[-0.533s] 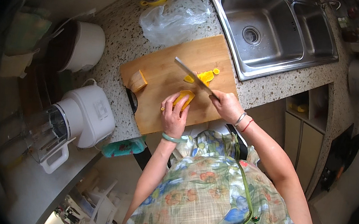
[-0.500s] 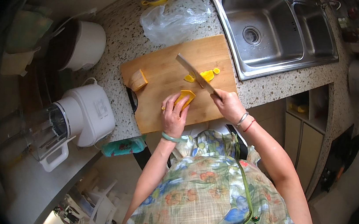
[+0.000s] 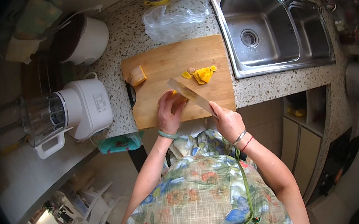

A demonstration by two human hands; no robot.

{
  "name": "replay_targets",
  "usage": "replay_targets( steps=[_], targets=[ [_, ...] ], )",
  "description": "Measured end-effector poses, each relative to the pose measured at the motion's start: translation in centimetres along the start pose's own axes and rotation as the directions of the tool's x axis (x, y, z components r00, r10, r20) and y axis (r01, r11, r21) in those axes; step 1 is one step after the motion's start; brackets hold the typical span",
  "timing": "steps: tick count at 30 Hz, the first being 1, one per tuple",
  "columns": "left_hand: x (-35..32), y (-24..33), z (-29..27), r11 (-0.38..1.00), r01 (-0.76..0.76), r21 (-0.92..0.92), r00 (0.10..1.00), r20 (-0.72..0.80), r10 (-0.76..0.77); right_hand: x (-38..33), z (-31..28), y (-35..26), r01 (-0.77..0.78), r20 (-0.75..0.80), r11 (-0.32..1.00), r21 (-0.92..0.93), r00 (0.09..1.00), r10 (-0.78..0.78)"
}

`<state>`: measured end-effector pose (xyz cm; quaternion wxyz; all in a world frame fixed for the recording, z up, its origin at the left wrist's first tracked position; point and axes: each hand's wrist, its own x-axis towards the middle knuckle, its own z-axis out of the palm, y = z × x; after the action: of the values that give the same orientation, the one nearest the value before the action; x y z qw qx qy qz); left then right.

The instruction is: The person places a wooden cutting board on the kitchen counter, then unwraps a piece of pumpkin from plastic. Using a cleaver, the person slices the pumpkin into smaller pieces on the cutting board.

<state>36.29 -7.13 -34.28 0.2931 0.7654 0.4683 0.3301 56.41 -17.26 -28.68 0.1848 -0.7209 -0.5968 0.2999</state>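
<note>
Hands on cutting board (image 3: 167, 66): left hand (image 3: 169, 112) pinning orange piece (image 3: 177, 95), right hand (image 3: 228, 122) gripping knife (image 3: 188, 93).

One wooden cutting board (image 3: 167, 62) and one knife (image 3: 189, 94). Under the left fingers is one orange piece (image 3: 177, 96); one bigger chunk (image 3: 137, 75) lies well left of them. Beyond the fingertips, one pile of cut slices (image 3: 201, 74). Two sink basins (image 3: 259, 32), one plastic bag (image 3: 172, 16).

Under the left hand (image 3: 169, 113) and the knife (image 3: 189, 94) we glimpse only an orange sliver of the piece (image 3: 175, 94) being cut — its shape stays hidden. The knife's handle is buried in the right hand (image 3: 228, 123).
</note>
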Motion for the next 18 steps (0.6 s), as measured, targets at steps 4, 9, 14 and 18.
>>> replay_targets(
  steps=[4, 9, 14, 18],
  targets=[
    [-0.4, -0.7, 0.5, 1.000, -0.023, 0.020, 0.998, -0.052, 0.024, -1.0, 0.0, -1.1, 0.021, 0.102, 0.976, -0.216, 0.995, 0.001],
    [-1.0, -1.3, 1.0, 0.999, -0.015, -0.039, 0.994, -0.113, 0.010, -1.4, 0.6, -1.1, 0.060, 0.099, 0.942, -0.331, 0.995, -0.028],
    [-1.4, -2.0, 1.3, 1.000, -0.014, -0.011, 0.994, -0.110, 0.012, -1.8, 0.6, -1.0, 0.058, 0.086, 0.933, -0.356, 0.996, -0.030],
    [-1.7, -2.8, 1.8, 0.979, 0.065, -0.195, 0.990, -0.112, -0.088, -2.1, 0.3, -1.2, 0.061, 0.065, 0.937, -0.343, 0.997, -0.041]
  ],
)
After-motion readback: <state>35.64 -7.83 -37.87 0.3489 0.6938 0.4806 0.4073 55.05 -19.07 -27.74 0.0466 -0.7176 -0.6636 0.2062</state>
